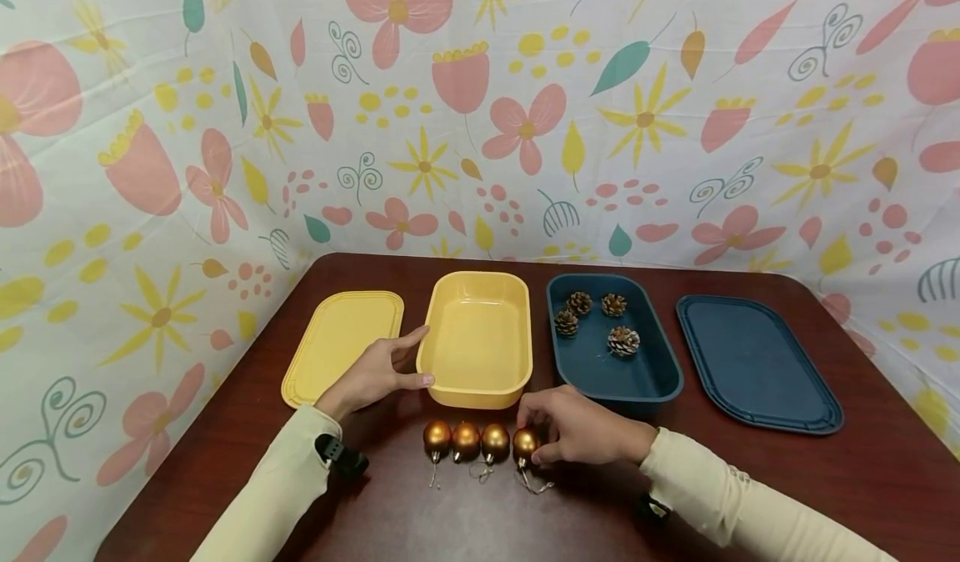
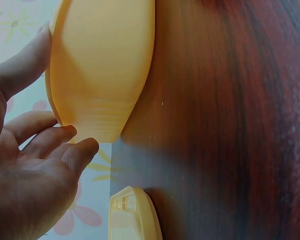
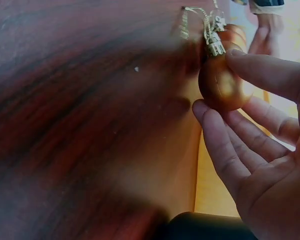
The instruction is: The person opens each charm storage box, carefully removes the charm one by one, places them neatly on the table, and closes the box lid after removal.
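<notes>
In the head view my left hand (image 1: 378, 370) holds the left rim of a yellow plastic container (image 1: 474, 398), thumb near its front corner. The left wrist view shows bent fingers against the container's outer wall (image 2: 105, 60). My right hand (image 1: 581, 429) grips a shiny gold Christmas bauble (image 1: 526, 443), the rightmost in a row in front of the container. In the right wrist view, thumb and fingertips surround this bauble (image 3: 222, 85), its cap and gold string showing. Beside it are three more baubles, the left (image 1: 437, 438), middle (image 1: 465, 441) and right one (image 1: 495, 443).
A dark blue container (image 1: 652, 383) with several pine cones (image 1: 623, 341) stands right of the yellow one. A yellow lid (image 1: 345, 337) lies at the left, a blue lid (image 1: 757, 362) at the right. Floral cloth (image 1: 480, 162) hangs behind the brown table (image 1: 420, 520).
</notes>
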{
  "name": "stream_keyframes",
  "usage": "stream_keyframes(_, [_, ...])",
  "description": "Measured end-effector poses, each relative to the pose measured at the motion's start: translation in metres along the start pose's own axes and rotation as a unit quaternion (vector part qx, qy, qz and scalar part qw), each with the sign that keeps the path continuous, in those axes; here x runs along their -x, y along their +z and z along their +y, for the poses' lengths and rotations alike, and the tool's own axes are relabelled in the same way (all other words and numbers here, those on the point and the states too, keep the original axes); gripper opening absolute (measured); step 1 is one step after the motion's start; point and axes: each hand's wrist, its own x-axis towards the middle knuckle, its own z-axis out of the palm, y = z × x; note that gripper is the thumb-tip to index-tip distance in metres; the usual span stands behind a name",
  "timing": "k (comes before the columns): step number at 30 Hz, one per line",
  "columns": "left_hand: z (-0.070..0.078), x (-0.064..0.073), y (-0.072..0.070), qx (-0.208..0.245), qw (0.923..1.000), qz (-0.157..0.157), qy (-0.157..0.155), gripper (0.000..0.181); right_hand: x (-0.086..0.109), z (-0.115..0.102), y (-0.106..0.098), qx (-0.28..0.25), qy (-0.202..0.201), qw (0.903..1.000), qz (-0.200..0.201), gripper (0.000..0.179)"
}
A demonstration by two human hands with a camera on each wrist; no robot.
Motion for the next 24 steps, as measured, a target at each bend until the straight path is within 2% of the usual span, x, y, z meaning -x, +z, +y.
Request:
stream_keyframes(9, [0.0014,-0.0001,0.0006,0.001,0.9999,0.005,-0.014,0.088,-0.0014,0.0027,0.0035,0.009,-0.002,0.9999,0.010,0.029])
stream_keyframes(17, [-0.0005,0.0009,0.0010,-0.010,0.9999,0.002,-0.006,0.087,-0.0033,0.0009,0.0063,0.050,-0.018,0.9982,0.030,0.030])
stream_keyframes(24, [-0.0010,0.0009,0.0003,-0.012,0.9999,0.001,0.003,0.085,-0.0041,-0.0008,0.0077,0.060,-0.016,0.9975,0.033,0.034])
